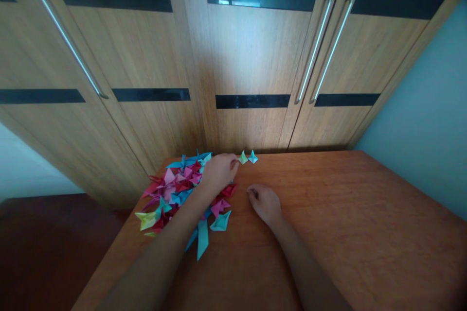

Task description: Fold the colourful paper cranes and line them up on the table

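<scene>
Many folded paper pieces, origami in pink, red, blue, teal and yellow-green, form a pile (175, 189) on the left of the table. My left hand (219, 171) reaches over its far right side with fingertips pinched together; what they hold, if anything, is hidden. Just right of those fingertips stands a small yellow-green origami piece (242, 157), and beside it a light-blue origami piece (253, 157). My right hand (265, 203) rests on the bare wood right of the pile, its fingers curled in a loose fist with nothing visible in them.
The reddish-brown wooden table (350, 214) reaches back to a wooden wardrobe (251, 53) with dark strips and long metal handles (315, 48). A pale blue wall (423, 116) borders the right side. Near the front of the pile lies a loose teal paper piece (203, 239).
</scene>
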Demonstrator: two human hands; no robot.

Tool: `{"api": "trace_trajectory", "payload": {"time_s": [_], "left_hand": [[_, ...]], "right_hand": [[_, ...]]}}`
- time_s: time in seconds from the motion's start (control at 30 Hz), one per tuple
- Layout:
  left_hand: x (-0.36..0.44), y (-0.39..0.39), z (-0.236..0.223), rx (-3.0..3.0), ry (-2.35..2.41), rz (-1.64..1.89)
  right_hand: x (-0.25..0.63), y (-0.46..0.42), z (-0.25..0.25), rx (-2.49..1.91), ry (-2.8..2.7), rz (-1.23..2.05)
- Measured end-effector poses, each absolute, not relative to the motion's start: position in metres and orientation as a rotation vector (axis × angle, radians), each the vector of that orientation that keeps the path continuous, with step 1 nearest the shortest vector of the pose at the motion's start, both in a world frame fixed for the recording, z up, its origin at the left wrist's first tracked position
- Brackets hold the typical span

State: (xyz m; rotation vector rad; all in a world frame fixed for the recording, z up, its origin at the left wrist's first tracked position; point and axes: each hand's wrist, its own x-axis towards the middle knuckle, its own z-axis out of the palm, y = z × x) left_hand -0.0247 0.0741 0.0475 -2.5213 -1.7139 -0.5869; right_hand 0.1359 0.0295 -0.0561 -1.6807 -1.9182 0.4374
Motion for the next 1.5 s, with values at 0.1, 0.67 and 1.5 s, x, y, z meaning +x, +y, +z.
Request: {"api": "trace_trajectory", "payload": {"time_s": [0.1,0.67,1.5], "left_hand": [[-0.054,0.038,0.047,-2.547,-1.699,-0.634],[-0.163,-0.094,-0.015,-2.248,-1.761,-0.859],[-0.159,-0.097,-0.02,-2.288,-1.78,-1.026]], "right_hand": [[0.135,0.026,-0.051,-1.698,-1.968,0.425],[0.121,0.013,-0.048,-1.622,-2.083,0.464],[0.121,0.013,-0.048,-1.596,-2.063,0.446]]}}
